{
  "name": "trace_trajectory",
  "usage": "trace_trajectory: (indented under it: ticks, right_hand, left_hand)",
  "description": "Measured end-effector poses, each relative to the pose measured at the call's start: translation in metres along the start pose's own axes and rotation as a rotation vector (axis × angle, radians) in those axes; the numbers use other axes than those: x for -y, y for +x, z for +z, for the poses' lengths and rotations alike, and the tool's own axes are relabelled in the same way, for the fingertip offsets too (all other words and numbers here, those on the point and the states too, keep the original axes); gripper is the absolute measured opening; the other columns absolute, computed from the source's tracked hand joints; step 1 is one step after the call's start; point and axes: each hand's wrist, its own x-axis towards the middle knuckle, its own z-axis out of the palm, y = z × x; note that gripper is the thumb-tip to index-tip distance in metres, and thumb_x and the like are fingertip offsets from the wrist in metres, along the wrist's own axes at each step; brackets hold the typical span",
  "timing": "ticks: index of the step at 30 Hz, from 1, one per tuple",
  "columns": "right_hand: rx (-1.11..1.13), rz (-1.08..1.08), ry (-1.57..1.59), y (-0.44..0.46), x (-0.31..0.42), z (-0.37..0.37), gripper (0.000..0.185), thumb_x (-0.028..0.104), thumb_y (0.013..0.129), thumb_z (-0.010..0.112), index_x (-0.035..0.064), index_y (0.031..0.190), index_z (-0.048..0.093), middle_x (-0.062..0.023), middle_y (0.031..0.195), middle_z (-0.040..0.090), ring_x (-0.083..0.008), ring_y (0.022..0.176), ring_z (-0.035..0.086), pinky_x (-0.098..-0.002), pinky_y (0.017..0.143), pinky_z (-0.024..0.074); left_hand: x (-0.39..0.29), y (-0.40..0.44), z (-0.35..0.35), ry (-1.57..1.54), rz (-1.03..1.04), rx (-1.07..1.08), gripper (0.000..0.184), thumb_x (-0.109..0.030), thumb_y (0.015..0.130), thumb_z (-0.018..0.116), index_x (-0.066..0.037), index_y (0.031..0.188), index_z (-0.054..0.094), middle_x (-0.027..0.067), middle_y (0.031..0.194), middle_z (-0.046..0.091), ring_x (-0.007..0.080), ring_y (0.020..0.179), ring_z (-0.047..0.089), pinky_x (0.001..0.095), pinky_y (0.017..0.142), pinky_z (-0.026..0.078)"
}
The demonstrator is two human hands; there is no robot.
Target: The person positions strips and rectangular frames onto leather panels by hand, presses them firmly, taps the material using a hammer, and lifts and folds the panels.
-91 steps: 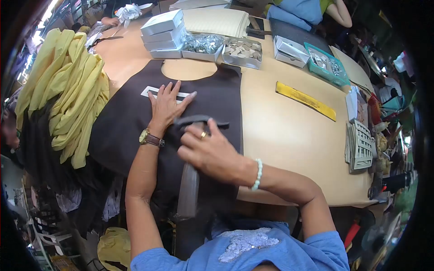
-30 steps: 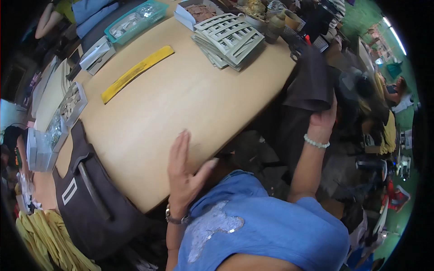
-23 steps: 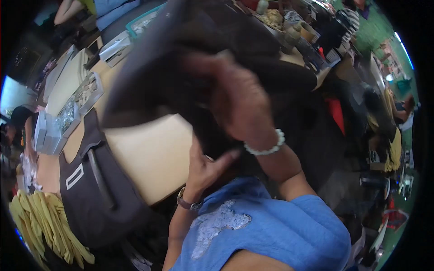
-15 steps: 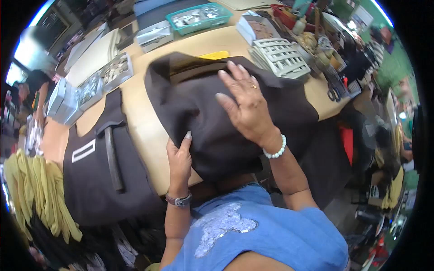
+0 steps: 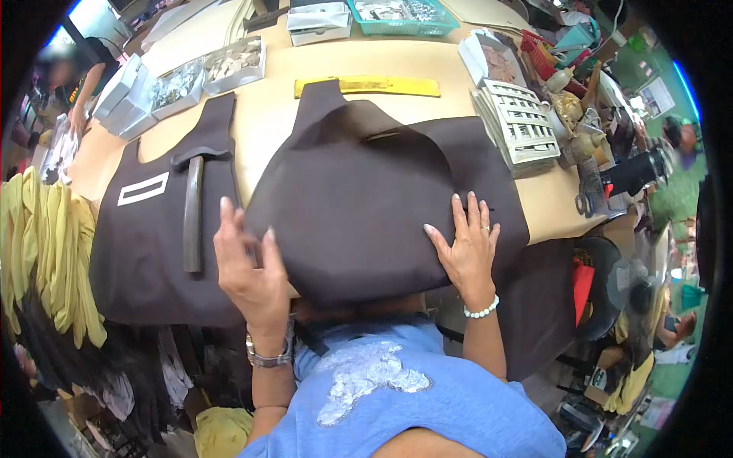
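Note:
A dark brown apron-shaped piece of material point(image 5: 351, 221) lies before me, its upper part folded over and blurred. My right hand point(image 5: 469, 252) rests on its right side with the fingers spread. At its left edge my left hand point(image 5: 252, 271) is raised, fingers apart and slightly blurred, with nothing visible in it. A similar dark apron piece point(image 5: 145, 259) lies to the left. On that piece are a hammer point(image 5: 194, 214) and a white rectangular frame point(image 5: 143, 188). Beyond the middle piece lies a yellow strip point(image 5: 389, 85), like a ruler.
Boxes of small parts point(image 5: 233, 67) stand at the back left, a teal basket point(image 5: 405, 27) at the back. White slatted pieces point(image 5: 523, 122) are stacked at right, near scissors point(image 5: 585, 204). Yellow cloth point(image 5: 46, 244) hangs at the left edge. Another person point(image 5: 84, 76) is far left.
The middle piece has come down flatter onto the table. My left hand has let go of its edge and moved left; my right hand has moved lower and to the right. The view has shifted.

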Motion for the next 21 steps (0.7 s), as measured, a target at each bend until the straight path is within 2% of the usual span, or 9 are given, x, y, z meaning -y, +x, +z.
trace_trajectory:
  ticks: [2, 4, 7, 9, 10, 12, 14, 17, 21]
  right_hand:
    - [-0.043, -0.020, -0.065, -0.002, 0.002, 0.001, 0.068, 0.049, 0.083, 0.057, 0.0023, 0.131, 0.045, -0.0225, 0.138, 0.038, -0.0396, 0.129, 0.033, -0.0599, 0.102, 0.0247]
    - [-0.095, -0.104, -0.051, 0.002, 0.006, -0.002, 0.063, 0.043, 0.083, 0.060, -0.0002, 0.127, 0.048, -0.0237, 0.136, 0.040, -0.0397, 0.127, 0.034, -0.0567, 0.102, 0.0268]
    - [-0.177, -0.333, 0.162, 0.017, 0.029, -0.009, 0.048, 0.028, 0.082, 0.063, -0.0031, 0.117, 0.053, -0.0244, 0.131, 0.044, -0.0397, 0.125, 0.037, -0.0508, 0.101, 0.0315]
    - [-0.014, -0.460, 0.464, 0.032, 0.043, 0.006, 0.052, 0.031, 0.084, 0.060, -0.0019, 0.123, 0.049, -0.0238, 0.131, 0.043, -0.0409, 0.125, 0.036, -0.0539, 0.100, 0.0315]
    - [0.021, -0.456, 0.310, 0.043, 0.048, 0.008, 0.054, 0.034, 0.085, 0.058, -0.0001, 0.126, 0.047, -0.0236, 0.133, 0.042, -0.0415, 0.126, 0.036, -0.0537, 0.100, 0.0326]
    - [0.067, -0.416, 0.043, 0.087, 0.055, 0.018, 0.064, 0.043, 0.087, 0.053, 0.0034, 0.135, 0.038, -0.0235, 0.138, 0.037, -0.0421, 0.127, 0.036, -0.0547, 0.099, 0.0340]
    - [0.154, -0.278, 0.174, 0.155, 0.048, 0.029, 0.068, 0.043, 0.085, 0.056, 0.0062, 0.138, 0.034, -0.0229, 0.141, 0.033, -0.0427, 0.128, 0.033, -0.0585, 0.097, 0.0349]
    - [-0.296, -0.271, -0.081, 0.216, 0.046, 0.023, 0.067, 0.035, 0.085, 0.058, 0.0097, 0.141, 0.030, -0.0213, 0.147, 0.023, -0.0434, 0.132, 0.027, -0.0633, 0.101, 0.0250]
    - [-0.288, -0.350, 0.046, 0.203, 0.057, 0.007, 0.063, 0.036, 0.087, 0.055, 0.0101, 0.140, 0.032, -0.0216, 0.146, 0.025, -0.0421, 0.133, 0.024, -0.0633, 0.103, 0.0212]
  left_hand:
    - [-0.010, -0.006, 0.011, 0.366, 0.513, -0.092, 0.062, 0.000, 0.076, 0.066, -0.005, 0.134, 0.044, 0.0166, 0.131, 0.047, 0.0287, 0.121, 0.046, 0.0396, 0.101, 0.038]
    - [-0.018, -0.015, 0.038, 0.262, 0.639, 0.172, 0.060, -0.014, 0.077, 0.069, -0.005, 0.132, 0.046, 0.0189, 0.136, 0.042, 0.0368, 0.128, 0.036, 0.0471, 0.106, 0.029]
    - [0.000, -0.032, 0.085, 0.356, 0.616, 0.437, 0.063, -0.039, 0.083, 0.061, -0.006, 0.134, 0.044, 0.0205, 0.144, 0.030, 0.0386, 0.135, 0.023, 0.0588, 0.105, 0.021]
    - [0.016, -0.037, 0.103, 0.417, 0.587, 0.500, 0.066, -0.047, 0.084, 0.056, -0.006, 0.135, 0.043, 0.0206, 0.145, 0.029, 0.0392, 0.135, 0.022, 0.0613, 0.104, 0.019]
    - [0.018, -0.038, 0.104, 0.426, 0.611, 0.494, 0.068, -0.051, 0.085, 0.052, -0.006, 0.135, 0.042, 0.0206, 0.144, 0.030, 0.0397, 0.134, 0.024, 0.0629, 0.104, 0.018]
    - [0.018, -0.040, 0.102, 0.414, 0.631, 0.500, 0.068, -0.050, 0.085, 0.053, -0.006, 0.136, 0.041, 0.0205, 0.144, 0.031, 0.0395, 0.134, 0.025, 0.0623, 0.104, 0.018]
    - [0.017, -0.044, 0.099, 0.402, 0.640, 0.501, 0.067, -0.049, 0.085, 0.053, -0.006, 0.136, 0.041, 0.0207, 0.143, 0.031, 0.0393, 0.134, 0.026, 0.0616, 0.104, 0.018]
    - [0.015, -0.051, 0.094, 0.393, 0.624, 0.514, 0.065, -0.048, 0.086, 0.052, -0.007, 0.136, 0.042, 0.0211, 0.144, 0.030, 0.0393, 0.134, 0.025, 0.0630, 0.103, 0.018]
    - [0.016, -0.068, 0.096, 0.384, 0.598, 0.503, 0.067, -0.050, 0.086, 0.051, -0.008, 0.137, 0.041, 0.0211, 0.145, 0.028, 0.0385, 0.135, 0.024, 0.0640, 0.103, 0.018]
